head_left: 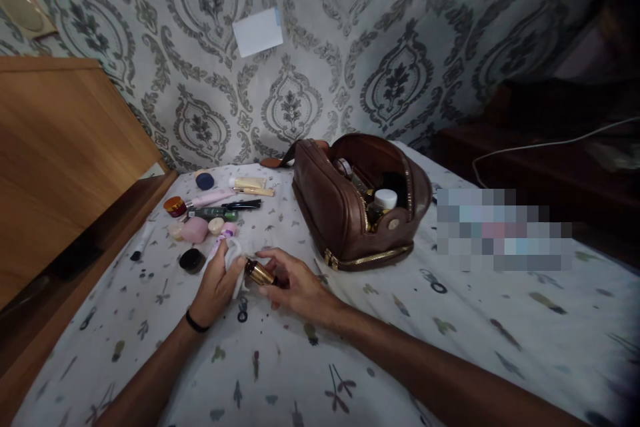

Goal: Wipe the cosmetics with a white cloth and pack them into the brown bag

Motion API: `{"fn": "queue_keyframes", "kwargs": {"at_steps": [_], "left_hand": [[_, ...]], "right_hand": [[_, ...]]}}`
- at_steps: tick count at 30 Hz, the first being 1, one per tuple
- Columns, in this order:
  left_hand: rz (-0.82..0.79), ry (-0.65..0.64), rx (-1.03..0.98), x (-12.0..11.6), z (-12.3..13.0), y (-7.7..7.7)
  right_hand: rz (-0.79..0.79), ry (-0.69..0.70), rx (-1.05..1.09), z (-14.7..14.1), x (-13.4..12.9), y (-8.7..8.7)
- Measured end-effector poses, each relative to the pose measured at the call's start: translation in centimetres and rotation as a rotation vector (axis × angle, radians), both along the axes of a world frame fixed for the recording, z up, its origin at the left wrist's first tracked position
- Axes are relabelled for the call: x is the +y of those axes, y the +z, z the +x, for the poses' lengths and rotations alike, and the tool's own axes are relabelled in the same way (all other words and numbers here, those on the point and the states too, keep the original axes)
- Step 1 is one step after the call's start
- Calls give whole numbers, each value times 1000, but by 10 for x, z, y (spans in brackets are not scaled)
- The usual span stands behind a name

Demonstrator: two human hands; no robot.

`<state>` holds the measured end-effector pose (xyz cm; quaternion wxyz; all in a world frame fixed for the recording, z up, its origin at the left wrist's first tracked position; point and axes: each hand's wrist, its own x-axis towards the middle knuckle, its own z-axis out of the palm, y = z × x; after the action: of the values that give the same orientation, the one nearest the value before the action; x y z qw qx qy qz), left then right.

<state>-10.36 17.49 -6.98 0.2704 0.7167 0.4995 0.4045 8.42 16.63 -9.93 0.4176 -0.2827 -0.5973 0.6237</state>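
Observation:
A small gold and dark brown bottle (pixel 261 273) lies tilted between my two hands, above the sheet. The fingers of my right hand (pixel 295 280) grip its right end. My left hand (pixel 220 277), with a black band at the wrist, is closed on a white cloth (pixel 234 260) that reaches the bottle's left end. Just left of my left hand sits a round black jar (pixel 192 260). Beyond the hands are a pink sponge (pixel 195 230), a dark green tube (pixel 213 214) and a pale pink tube (pixel 213 197).
An open brown leather bag (pixel 325 203) stands right of the hands, with a white-lidded jar (pixel 385 199) inside. Several more cosmetics, including an orange jar (pixel 175 206) and a brush (pixel 140 247), lie at the left. A wooden cabinet (pixel 70 120) borders the bed's left side.

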Motion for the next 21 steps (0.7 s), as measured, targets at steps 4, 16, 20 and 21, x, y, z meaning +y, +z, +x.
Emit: {"fn": "queue_keyframes", "kwargs": {"at_steps": [4, 16, 20, 21], "left_hand": [[-21, 22, -27, 0, 1, 3], [-119, 29, -110, -2, 7, 12], [-149, 53, -122, -2, 9, 10], [-127, 74, -103, -2, 10, 8]], "right_hand": [[12, 45, -14, 1, -1, -1], [-13, 100, 61, -2, -3, 0], [-29, 79, 65, -3, -3, 0], [-28, 73, 62, -3, -3, 0]]}}
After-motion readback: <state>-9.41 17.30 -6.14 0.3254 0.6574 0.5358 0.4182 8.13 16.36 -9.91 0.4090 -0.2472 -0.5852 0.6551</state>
